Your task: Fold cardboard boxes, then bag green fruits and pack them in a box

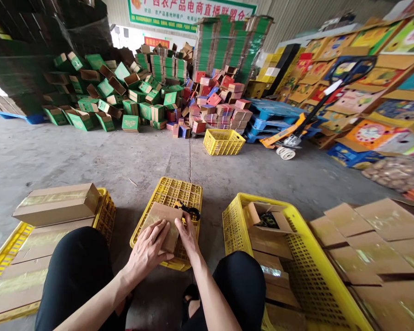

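Observation:
A small closed cardboard box (162,214) rests on an upturned yellow crate (179,187) between my knees. Clear tape shows on its top. My left hand (151,241) lies flat over the near left part of the box, fingers stretched out. At the box's right edge, my right hand (189,235) has its thumb on the top and its other fingers along the side, partly hidden. Just beyond those fingers is a tape dispenser (192,211), black with yellow-orange parts, close against the box.
Left, taped cartons (60,202) fill a yellow crate (105,216). Right, another crate (296,216) holds an open box (267,218) with dark contents; beside it are stacked cartons (369,239). Ahead stand a yellow crate (224,141), pallet jack (293,133) and heaped green boxes (130,122).

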Demonstrator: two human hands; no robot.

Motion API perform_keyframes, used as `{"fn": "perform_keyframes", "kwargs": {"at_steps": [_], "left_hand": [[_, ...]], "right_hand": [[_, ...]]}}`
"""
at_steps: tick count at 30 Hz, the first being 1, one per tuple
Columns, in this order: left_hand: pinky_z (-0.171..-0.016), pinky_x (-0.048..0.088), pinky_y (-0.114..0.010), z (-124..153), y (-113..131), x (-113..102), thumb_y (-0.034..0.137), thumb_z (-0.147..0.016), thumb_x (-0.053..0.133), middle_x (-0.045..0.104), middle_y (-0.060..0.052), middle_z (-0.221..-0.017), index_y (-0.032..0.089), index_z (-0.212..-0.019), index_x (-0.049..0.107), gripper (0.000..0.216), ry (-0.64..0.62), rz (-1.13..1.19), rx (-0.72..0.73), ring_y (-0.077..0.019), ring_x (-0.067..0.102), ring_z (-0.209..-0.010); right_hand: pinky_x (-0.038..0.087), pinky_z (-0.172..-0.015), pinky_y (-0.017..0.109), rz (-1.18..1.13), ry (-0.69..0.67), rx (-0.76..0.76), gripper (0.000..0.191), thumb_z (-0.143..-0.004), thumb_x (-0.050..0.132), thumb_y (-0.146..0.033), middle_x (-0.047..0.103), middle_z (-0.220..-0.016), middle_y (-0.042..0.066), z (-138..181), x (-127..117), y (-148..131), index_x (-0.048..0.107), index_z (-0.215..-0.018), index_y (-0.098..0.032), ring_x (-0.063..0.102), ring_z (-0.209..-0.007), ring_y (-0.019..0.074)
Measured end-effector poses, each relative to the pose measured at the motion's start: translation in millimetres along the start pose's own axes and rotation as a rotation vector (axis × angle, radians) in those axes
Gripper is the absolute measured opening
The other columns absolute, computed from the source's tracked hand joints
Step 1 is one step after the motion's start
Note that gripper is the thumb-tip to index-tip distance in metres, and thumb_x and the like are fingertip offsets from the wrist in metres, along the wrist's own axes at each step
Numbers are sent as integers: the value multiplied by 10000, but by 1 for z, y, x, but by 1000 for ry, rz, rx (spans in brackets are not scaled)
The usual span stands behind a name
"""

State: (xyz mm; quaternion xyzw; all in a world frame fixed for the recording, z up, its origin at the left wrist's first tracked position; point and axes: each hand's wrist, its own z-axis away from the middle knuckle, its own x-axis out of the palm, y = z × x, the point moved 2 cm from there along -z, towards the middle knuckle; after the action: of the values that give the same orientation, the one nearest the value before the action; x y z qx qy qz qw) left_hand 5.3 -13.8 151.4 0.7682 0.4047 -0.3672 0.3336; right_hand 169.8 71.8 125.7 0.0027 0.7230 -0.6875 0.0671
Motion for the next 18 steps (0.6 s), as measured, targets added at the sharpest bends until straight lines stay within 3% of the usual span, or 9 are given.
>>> {"fn": "perform_keyframes", "kwargs": {"at_steps": [7,13,18], "left_hand": [[-1018,573,-500,11,-14,-3,519,-965,668,700,-145,-1355,250,-1571,485,688,-10,139,47,-330,652,-1219],[-997,586,-471,16,-10,-2,410,-1026,607,752,-105,-1199,252,-1392,649,401,108,178,68,-284,680,-1139],[-1044,557,-436,9,4,-5,443,-1012,601,704,-124,-1337,213,-1442,604,487,18,75,42,-292,657,-1226]], "right_hand": [[541,-980,379,-22,-4,7,395,-868,631,-502,758,-1171,30,-1,6,-4,673,-1188,-274,678,-1137,277],[536,-996,397,-23,-8,0,404,-879,631,-505,756,-1193,49,1,3,-7,684,-1200,-266,682,-1143,289],[528,-1034,407,-60,-34,27,408,-910,617,-520,733,-1268,44,3,3,-6,655,-1237,-279,664,-1208,291]]}}
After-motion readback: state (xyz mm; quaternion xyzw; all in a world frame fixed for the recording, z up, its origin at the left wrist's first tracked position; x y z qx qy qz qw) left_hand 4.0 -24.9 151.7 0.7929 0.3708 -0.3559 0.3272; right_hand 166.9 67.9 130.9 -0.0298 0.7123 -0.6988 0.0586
